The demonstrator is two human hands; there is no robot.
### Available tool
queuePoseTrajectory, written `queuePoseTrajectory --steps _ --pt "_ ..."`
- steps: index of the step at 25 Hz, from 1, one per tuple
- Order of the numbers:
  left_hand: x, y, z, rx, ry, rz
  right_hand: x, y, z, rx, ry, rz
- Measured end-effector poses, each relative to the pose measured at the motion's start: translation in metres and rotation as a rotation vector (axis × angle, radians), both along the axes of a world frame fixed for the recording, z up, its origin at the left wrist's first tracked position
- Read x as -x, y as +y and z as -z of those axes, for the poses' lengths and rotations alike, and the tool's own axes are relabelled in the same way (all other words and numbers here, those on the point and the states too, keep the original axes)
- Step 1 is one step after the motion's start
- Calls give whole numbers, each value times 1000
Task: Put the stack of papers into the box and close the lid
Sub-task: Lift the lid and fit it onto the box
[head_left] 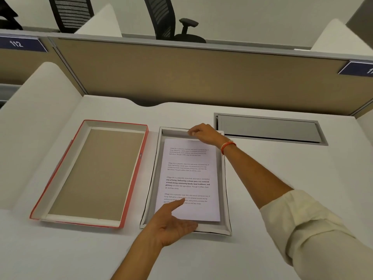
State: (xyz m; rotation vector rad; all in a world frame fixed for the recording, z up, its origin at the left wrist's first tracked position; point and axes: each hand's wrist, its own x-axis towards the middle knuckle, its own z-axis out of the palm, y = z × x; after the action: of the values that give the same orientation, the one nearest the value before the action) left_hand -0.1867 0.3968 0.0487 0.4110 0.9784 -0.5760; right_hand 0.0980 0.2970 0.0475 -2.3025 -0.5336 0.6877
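Now the stack of papers [190,178] lies flat inside the box [226,190], which is the white shallow tray on the surface [282,168]. The right hand [202,133] is at the far end of the box and pinches the top edge of the papers between the fingers. The left hand [171,221] is at the near end of the box, unclenched, with a finger resting on the top sheet.

I think the sheets can slide apart if one hand lifts too quickly, because thin smooth paper has little friction. The lid [90,174] lies upside down just beside the box, on its left side. It is rectangular, with a red outside rim and a brown cardboard inside. If it goes down crooked, a low soft wall of the box may bend.
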Motion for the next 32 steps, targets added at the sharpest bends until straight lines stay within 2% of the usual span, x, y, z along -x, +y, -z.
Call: queuePoseTrajectory --steps 3,7,11,15,21,25,27,32 --pt "-2 19 -13 17 -44 54 12 0 -11 -94 -18 49" --pt "-13 66 -30 -138 -235 -7 49 14 -17 -242 0 179" --pt "-21 123 -31 -535 -431 -158 104 44 -7 -405 118 299" --pt "-14 190 -19 -963 -512 -181 160 78 7 -497 240 342" --pt "1 261 6 -1500 -361 -63 211 124 23 -506 320 417" --pt "14 300 23 -1849 -197 164 230 141 36 -487 356 487" --pt "18 316 30 -1888 -124 229 240 149 44 -452 371 475" --pt "17 346 39 -1837 -14 361 255 161 63 -373 373 445"
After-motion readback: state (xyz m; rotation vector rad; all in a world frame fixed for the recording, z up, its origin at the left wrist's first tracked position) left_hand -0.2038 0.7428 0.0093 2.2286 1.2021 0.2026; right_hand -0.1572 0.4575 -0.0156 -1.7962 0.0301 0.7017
